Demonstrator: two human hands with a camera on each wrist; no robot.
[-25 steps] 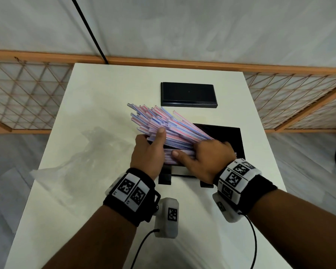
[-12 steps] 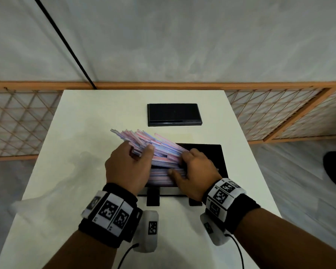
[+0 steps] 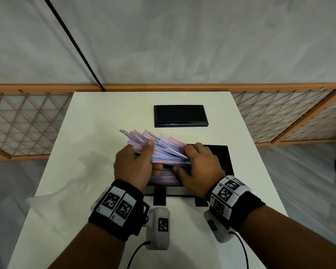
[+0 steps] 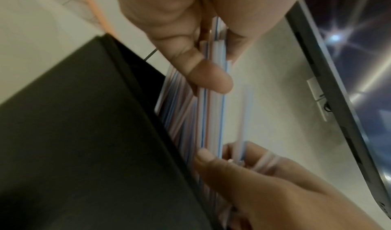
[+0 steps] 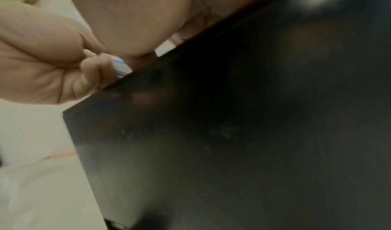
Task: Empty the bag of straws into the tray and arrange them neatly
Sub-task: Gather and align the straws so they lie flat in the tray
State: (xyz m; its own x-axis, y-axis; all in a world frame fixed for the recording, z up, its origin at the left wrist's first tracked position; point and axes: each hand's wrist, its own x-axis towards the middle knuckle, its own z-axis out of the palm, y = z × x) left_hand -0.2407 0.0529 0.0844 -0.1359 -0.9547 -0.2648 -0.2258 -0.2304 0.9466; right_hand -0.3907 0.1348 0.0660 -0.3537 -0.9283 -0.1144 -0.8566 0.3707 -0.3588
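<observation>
A thick bundle of red, white and blue striped straws lies slanted over the left part of the black tray, its far ends fanned out past the tray's left edge. My left hand grips the bundle's left side, thumb on top. My right hand curls round the straws' right ends inside the tray. In the left wrist view the straws run between both hands beside the tray wall. The right wrist view shows a few straw ends pinched against the tray.
A black lid or second tray lies further back on the white table. The empty clear bag lies crumpled at the left. A wooden lattice rail runs behind the table.
Both hands have drawn the bundle down toward the tray, and the fanned straw ends now lie flatter and closer together. The head camera has tilted up.
</observation>
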